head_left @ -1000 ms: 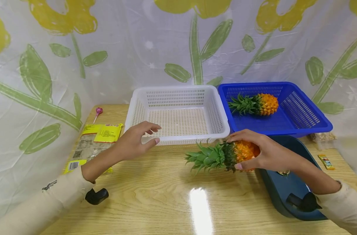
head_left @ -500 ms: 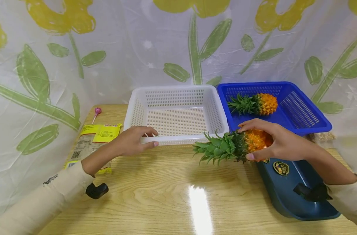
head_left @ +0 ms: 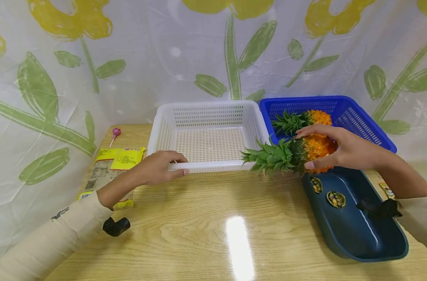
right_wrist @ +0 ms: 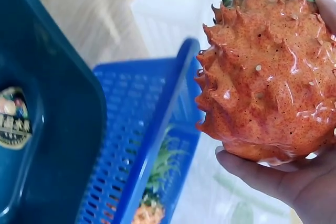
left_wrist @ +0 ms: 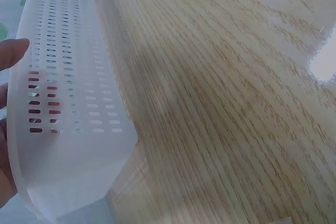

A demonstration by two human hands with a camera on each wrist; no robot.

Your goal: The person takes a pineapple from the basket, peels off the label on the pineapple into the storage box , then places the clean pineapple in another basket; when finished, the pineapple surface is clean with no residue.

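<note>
My right hand (head_left: 350,148) grips an orange pineapple (head_left: 318,150) by its body, thumb on the near side, with the green crown (head_left: 269,156) pointing left. In the head view it overlaps the front rim of the blue basket (head_left: 360,119), where a second pineapple (head_left: 290,123) lies. The right wrist view shows the held pineapple (right_wrist: 268,77) close up, beside the blue basket's edge. On the left, my left hand (head_left: 160,168) pinches the front rim of the white basket (head_left: 217,168), fingers inside and thumb outside; the perforated wall (left_wrist: 68,98) shows in the left wrist view.
A dark teal tub (head_left: 357,234) holding small round stickers or packets (head_left: 336,199) stands at the right. Small wrapped snack (head_left: 387,190) beyond it. To the left lie a yellow and grey package (head_left: 108,171) and a pink lollipop (head_left: 116,132). A flowered curtain (head_left: 143,50) hangs behind.
My right hand has carried the pineapple up and right, from over the table to the blue basket's front edge. My left hand has come down onto the white basket's rim and taken hold.
</note>
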